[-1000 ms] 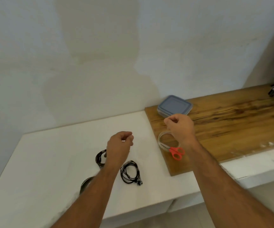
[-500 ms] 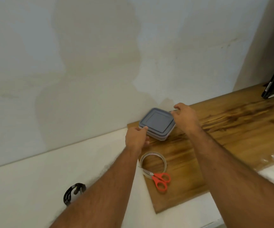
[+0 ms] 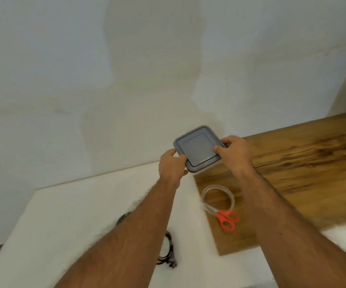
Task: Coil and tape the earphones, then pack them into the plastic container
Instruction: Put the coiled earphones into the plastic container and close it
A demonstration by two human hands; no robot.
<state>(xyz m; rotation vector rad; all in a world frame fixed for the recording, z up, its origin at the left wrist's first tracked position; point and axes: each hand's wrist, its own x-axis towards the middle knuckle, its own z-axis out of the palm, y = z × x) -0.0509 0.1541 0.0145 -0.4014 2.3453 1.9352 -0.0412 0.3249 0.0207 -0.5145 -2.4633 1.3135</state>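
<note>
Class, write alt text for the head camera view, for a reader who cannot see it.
Two bare hands, the left hand and the right hand, grip opposite sides of a square plastic container with its grey lid on, held in front of a pale wall. Below, a tape roll and red scissors lie on a wooden board; black coiled earphones rest on the white counter.

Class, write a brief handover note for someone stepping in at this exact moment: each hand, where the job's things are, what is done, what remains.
Left hand grips the near-left corner of the plastic container; right hand grips its right side. The grey lid is on.
Coiled earphones lie on the white counter, partly hidden by the left forearm.
Tape roll and red scissors lie on the wooden board.
Done: the visible earphones look coiled; whether they are taped cannot be told.
Left: open the container, pack the earphones, close it.
</note>
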